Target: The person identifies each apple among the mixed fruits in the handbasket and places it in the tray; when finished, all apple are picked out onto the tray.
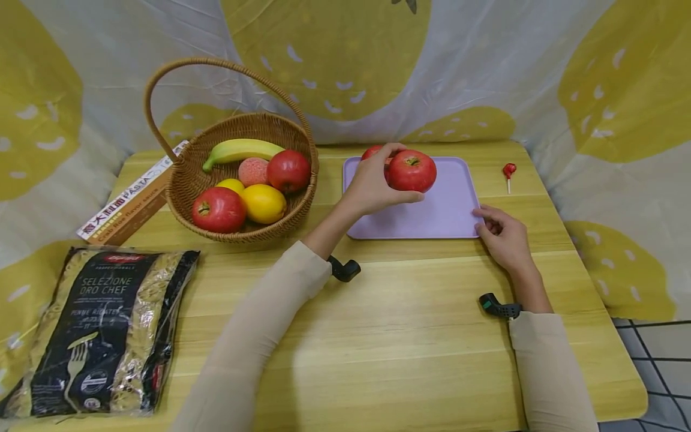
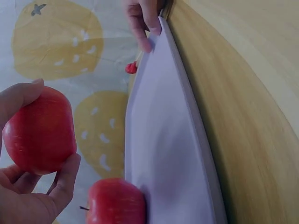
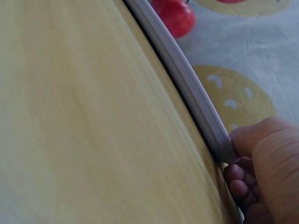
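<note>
My left hand point(image 1: 372, 186) grips a red apple point(image 1: 412, 171) above a light purple tray point(image 1: 448, 210). In the left wrist view, thumb and fingers wrap this apple point(image 2: 42, 133), which is clear of the tray. A second red apple point(image 2: 116, 203) sits at the tray's left end; in the head view it is mostly hidden behind my left hand. At the tray's front right corner, my right hand point(image 1: 504, 237) holds the rim between thumb and fingers. The right wrist view shows the thumb on the tray edge point(image 3: 191, 93) with the other fingers curled below it.
A wicker basket point(image 1: 189, 174) with a tall handle stands left of the tray, holding a banana point(image 1: 245, 149), apples, lemons and a pink round fruit. A pasta box point(image 1: 135, 198) lies partly behind it. Nearer is a penne bag point(image 1: 102, 330). A red lollipop point(image 1: 509, 171) lies at right.
</note>
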Action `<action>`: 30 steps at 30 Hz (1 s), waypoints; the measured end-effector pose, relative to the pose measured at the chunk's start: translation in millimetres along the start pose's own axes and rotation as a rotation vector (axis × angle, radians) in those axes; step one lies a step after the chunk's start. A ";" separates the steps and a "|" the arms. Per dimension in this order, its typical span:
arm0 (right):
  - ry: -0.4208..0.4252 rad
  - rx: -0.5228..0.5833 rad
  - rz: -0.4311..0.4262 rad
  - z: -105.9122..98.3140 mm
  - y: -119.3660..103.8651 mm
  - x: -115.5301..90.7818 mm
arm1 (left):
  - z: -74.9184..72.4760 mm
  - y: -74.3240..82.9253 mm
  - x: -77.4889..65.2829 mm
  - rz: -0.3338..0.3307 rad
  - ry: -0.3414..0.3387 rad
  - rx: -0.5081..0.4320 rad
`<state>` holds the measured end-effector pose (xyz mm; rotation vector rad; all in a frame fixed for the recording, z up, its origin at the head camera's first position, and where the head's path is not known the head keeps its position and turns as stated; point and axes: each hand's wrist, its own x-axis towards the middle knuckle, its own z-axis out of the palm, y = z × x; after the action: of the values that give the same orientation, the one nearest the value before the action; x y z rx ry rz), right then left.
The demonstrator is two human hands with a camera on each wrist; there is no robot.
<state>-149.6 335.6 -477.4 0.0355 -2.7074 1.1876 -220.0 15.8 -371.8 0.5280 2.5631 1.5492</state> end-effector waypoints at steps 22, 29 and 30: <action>0.015 -0.004 -0.020 1.1 2.9 3.1 | 71.1 -26.4 51.4 -0.127 -0.037 0.046; 0.006 -0.010 -0.004 0.8 2.6 1.4 | 84.9 -40.6 54.8 -0.132 0.001 0.027; 0.007 -0.009 -0.005 0.2 2.0 2.0 | 86.3 -41.4 55.8 -0.125 0.010 0.024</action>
<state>-151.8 336.9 -478.6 0.0372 -2.7053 1.1721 -259.6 89.8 -444.1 0.3560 2.5708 1.4856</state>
